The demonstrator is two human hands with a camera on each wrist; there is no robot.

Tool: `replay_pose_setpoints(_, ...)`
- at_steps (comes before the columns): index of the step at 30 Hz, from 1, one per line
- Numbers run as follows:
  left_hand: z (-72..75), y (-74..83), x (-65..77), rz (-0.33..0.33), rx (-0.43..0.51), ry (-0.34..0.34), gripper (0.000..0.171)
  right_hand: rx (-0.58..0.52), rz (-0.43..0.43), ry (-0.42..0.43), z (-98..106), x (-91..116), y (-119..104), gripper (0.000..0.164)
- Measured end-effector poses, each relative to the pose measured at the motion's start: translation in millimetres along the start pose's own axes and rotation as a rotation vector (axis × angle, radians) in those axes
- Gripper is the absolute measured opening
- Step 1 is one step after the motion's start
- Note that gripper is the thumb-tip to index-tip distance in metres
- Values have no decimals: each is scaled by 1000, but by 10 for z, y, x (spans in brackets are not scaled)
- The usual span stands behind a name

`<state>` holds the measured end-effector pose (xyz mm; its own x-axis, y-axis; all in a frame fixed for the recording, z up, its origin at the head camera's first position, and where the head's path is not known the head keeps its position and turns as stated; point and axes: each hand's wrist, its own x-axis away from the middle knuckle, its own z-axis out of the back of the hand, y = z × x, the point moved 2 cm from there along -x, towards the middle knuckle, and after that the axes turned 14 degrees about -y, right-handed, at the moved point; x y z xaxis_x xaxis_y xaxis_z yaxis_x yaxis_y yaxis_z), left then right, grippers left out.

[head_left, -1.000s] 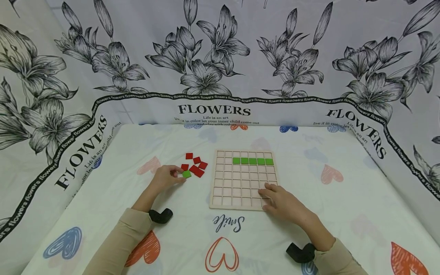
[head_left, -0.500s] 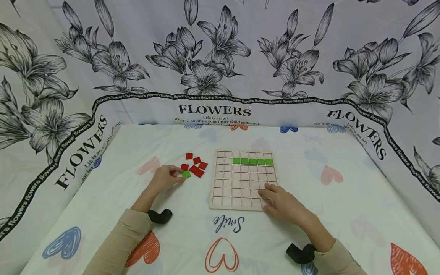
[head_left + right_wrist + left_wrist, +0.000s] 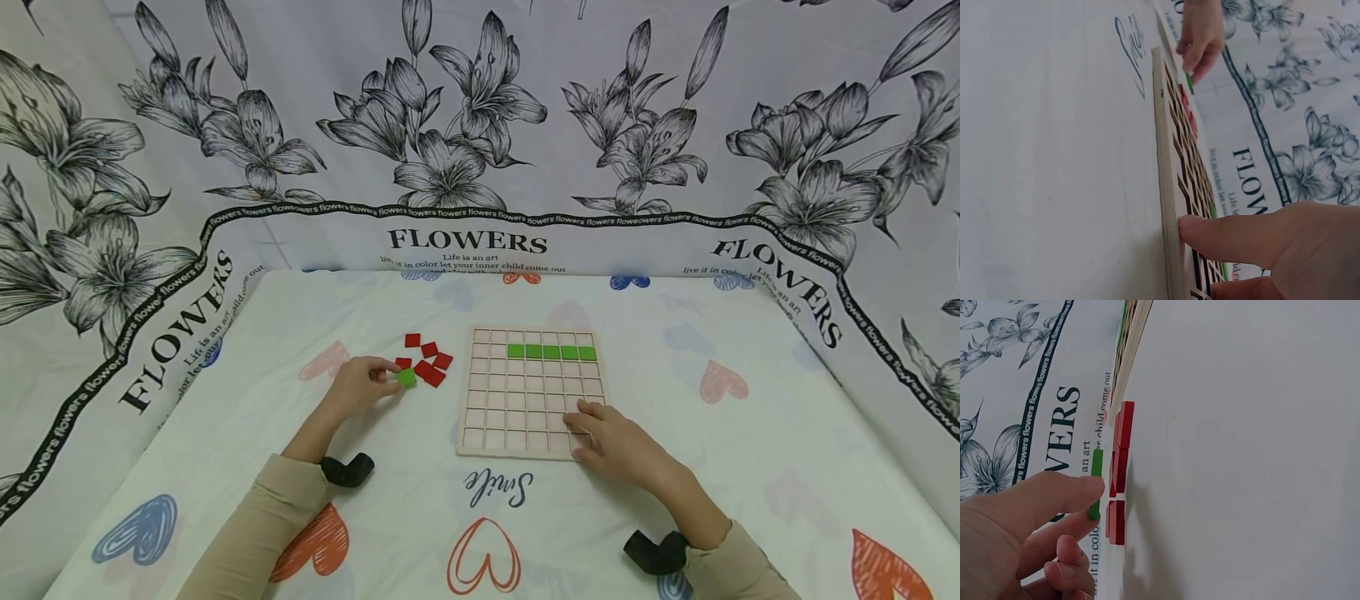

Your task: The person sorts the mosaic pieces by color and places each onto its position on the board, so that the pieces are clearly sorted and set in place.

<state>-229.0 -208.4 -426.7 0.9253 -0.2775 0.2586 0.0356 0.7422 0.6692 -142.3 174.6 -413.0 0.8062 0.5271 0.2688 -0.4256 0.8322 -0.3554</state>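
Between thumb and fingertip my left hand [image 3: 363, 385] pinches a green square tile [image 3: 407, 378]. In the left wrist view that tile [image 3: 1095, 484] stands above the level of the red tiles [image 3: 1121, 462], with a gap to the table. My right hand [image 3: 618, 442] rests on the near right corner of a wooden grid board [image 3: 495, 457]. In the right wrist view its thumb [image 3: 1229, 234] lies fairly straight on the board's near edge. A line of several green tiles [image 3: 551, 352] fills part of the board's second row from the back.
Several loose red tiles [image 3: 429, 350] lie on the cloth left of the board, just beyond the left hand. Black straps [image 3: 351, 470] are on both wrists. A flower-printed curtain [image 3: 480, 125] hangs behind the table.
My left hand has raised the green tile slightly off the cloth, and it now covers more of the red tile behind it. The right hand and board have stayed put.
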Motion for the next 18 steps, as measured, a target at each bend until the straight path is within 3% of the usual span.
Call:
replay_pose_setpoints(10,7,118,-22,14,26,-23,30,3,7,3,-5,-8,4,45)
replay_pose_setpoints(18,-17,244,-86,-78,-3,13,26,7,3,7,-7,-10,0,45)
